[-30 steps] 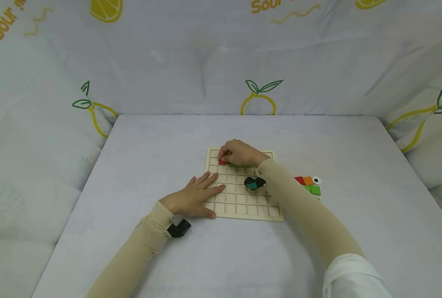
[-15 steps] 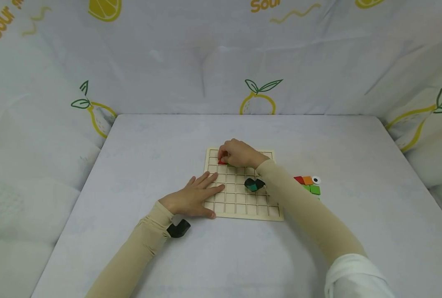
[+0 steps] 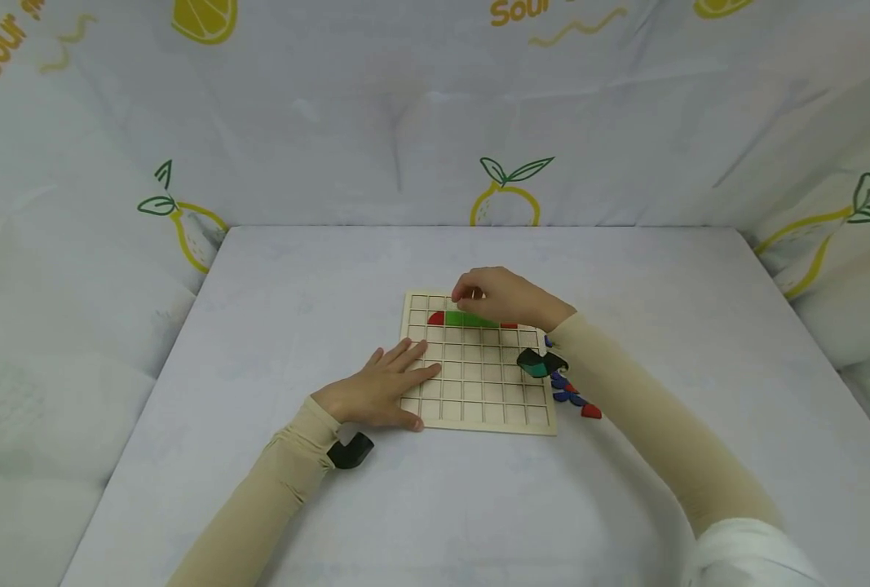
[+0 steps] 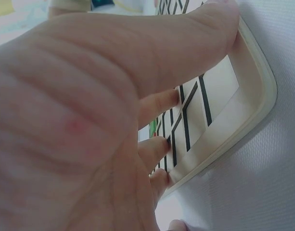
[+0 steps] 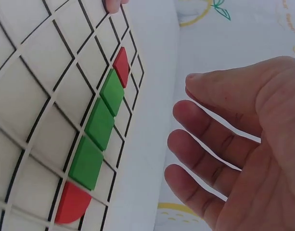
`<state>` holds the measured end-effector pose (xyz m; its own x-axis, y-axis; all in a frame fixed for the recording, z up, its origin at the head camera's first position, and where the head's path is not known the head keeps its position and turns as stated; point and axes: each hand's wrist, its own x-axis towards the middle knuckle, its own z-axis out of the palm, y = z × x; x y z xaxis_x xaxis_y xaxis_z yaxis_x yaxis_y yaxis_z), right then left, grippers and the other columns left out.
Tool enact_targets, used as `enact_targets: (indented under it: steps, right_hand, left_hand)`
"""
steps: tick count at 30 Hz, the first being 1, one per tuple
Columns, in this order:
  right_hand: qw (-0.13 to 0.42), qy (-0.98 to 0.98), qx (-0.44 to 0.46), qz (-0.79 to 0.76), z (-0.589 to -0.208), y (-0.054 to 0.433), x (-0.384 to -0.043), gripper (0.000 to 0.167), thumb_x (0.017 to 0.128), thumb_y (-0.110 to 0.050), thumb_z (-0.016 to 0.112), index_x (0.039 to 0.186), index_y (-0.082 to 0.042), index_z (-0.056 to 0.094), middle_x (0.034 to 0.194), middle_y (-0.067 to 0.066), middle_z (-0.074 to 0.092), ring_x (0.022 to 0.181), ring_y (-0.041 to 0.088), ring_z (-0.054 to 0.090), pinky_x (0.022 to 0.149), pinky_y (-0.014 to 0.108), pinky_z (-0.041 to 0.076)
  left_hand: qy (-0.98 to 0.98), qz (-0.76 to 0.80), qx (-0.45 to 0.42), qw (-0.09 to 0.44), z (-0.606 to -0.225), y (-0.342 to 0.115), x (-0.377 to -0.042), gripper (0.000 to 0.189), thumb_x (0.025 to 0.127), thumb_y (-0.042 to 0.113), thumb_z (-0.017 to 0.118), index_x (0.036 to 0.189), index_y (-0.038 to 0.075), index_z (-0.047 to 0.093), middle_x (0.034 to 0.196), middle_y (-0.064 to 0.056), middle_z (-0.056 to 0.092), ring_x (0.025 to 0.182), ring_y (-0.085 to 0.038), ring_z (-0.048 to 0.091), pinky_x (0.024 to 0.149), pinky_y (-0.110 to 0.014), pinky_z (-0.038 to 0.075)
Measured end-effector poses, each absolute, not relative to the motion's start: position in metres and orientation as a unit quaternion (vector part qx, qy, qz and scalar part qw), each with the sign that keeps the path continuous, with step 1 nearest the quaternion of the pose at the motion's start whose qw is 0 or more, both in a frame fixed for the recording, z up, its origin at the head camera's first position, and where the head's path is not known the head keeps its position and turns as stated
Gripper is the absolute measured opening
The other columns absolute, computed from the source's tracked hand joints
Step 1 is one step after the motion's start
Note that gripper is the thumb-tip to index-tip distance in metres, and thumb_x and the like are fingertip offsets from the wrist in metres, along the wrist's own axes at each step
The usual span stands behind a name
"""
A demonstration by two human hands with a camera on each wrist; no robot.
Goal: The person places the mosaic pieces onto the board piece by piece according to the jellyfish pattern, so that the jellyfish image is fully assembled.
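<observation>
At mid-frame, the board (image 3: 493, 414) carries green tiles (image 5: 99, 124) in a row between red tiles (image 5: 72, 204). The left hand (image 3: 382, 395) spreads over its left edge; the right hand (image 3: 514, 297), thumb and fingers apart, hovers above.

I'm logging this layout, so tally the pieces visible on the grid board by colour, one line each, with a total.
Green pieces: 3
Red pieces: 2
Total visible on the grid board: 5
</observation>
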<state>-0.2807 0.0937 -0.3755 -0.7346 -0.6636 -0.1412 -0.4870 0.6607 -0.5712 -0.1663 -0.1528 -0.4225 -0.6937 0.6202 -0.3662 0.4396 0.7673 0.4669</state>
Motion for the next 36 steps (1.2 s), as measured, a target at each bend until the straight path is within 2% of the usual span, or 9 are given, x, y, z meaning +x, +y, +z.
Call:
enact_targets:
  steps: [7, 14, 21, 29, 36]
  right_hand:
    - [0.171, 0.906, -0.287, -0.259, -0.367, 0.127, -0.265, 0.024, 0.102, -0.018, 0.060, 0.121, -0.005, 0.068, 0.116, 0.007, 0.070, 0.102, 0.022, 0.064, 0.092, 0.043, 0.058]
    - [0.166, 0.920, -0.247, -0.256, -0.365, 0.166, -0.251, 0.025, 0.102, -0.019, 0.062, 0.122, -0.007, 0.068, 0.113, 0.005, 0.069, 0.102, 0.022, 0.059, 0.086, 0.037, 0.056]
    - [0.152, 0.931, -0.212, -0.253, -0.365, 0.199, -0.240, 0.027, 0.101, -0.020, 0.063, 0.124, -0.006, 0.067, 0.113, 0.008, 0.067, 0.103, 0.024, 0.058, 0.088, 0.038, 0.055]
    - [0.155, 0.938, -0.165, -0.261, -0.372, 0.231, -0.230, 0.029, 0.102, -0.022, 0.062, 0.125, -0.006, 0.067, 0.114, 0.011, 0.066, 0.101, 0.026, 0.057, 0.077, 0.029, 0.055]
    - [0.147, 0.944, -0.143, -0.259, -0.380, 0.250, -0.222, 0.029, 0.101, -0.019, 0.062, 0.125, -0.003, 0.067, 0.111, 0.012, 0.065, 0.096, 0.026, 0.059, 0.076, 0.026, 0.055]
  left_hand:
    - [0.904, 0.176, 0.291, 0.259, -0.420, -0.152, -0.166, 0.086, 0.091, 0.038, 0.075, 0.161, 0.016, 0.029, 0.173, -0.012, 0.000, 0.160, -0.035, -0.006, 0.128, -0.065, 0.001]
    - [0.905, 0.175, 0.293, 0.254, -0.421, -0.152, -0.165, 0.086, 0.091, 0.038, 0.075, 0.161, 0.017, 0.029, 0.173, -0.012, 0.001, 0.160, -0.035, -0.005, 0.128, -0.065, 0.002]
    - [0.905, 0.174, 0.293, 0.255, -0.422, -0.152, -0.165, 0.087, 0.091, 0.039, 0.075, 0.161, 0.017, 0.029, 0.173, -0.012, 0.000, 0.160, -0.035, -0.005, 0.127, -0.065, 0.002]
    - [0.905, 0.174, 0.294, 0.254, -0.423, -0.150, -0.165, 0.087, 0.091, 0.038, 0.075, 0.161, 0.017, 0.029, 0.173, -0.012, 0.000, 0.160, -0.035, -0.005, 0.127, -0.066, 0.002]
    - [0.904, 0.175, 0.297, 0.254, -0.423, -0.151, -0.165, 0.086, 0.091, 0.038, 0.075, 0.161, 0.016, 0.029, 0.172, -0.013, 0.000, 0.160, -0.037, -0.005, 0.127, -0.066, 0.002]
